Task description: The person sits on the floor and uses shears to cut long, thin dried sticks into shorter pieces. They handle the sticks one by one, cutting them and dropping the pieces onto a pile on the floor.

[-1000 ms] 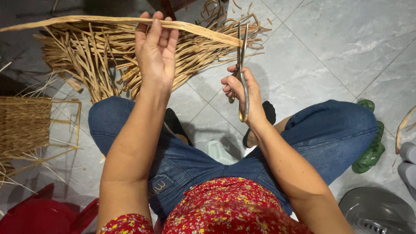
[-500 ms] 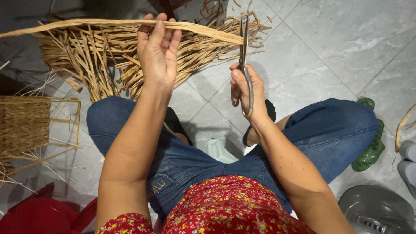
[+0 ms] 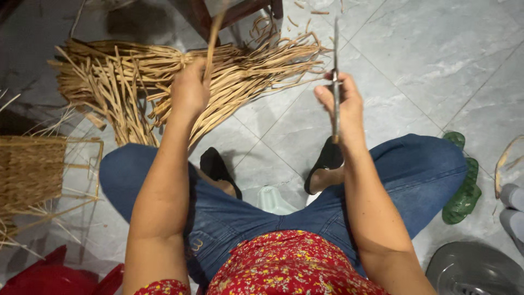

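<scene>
Sitting on grey tiles, the person grips slim metal scissors [image 3: 335,82] upright in the closed right hand [image 3: 343,106]; the left hand [image 3: 189,93] is fisted around a tan reed strip [image 3: 213,38], above the bundle of dried tan reeds [image 3: 164,76] beyond.

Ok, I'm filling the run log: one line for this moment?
left hand: grips reed strip | right hand: holds scissors upright | reed pile on floor

left hand [image 3: 189,90]: grips strip [image 3: 212,41] | right hand [image 3: 341,106]: holds scissors [image 3: 335,82]
</scene>
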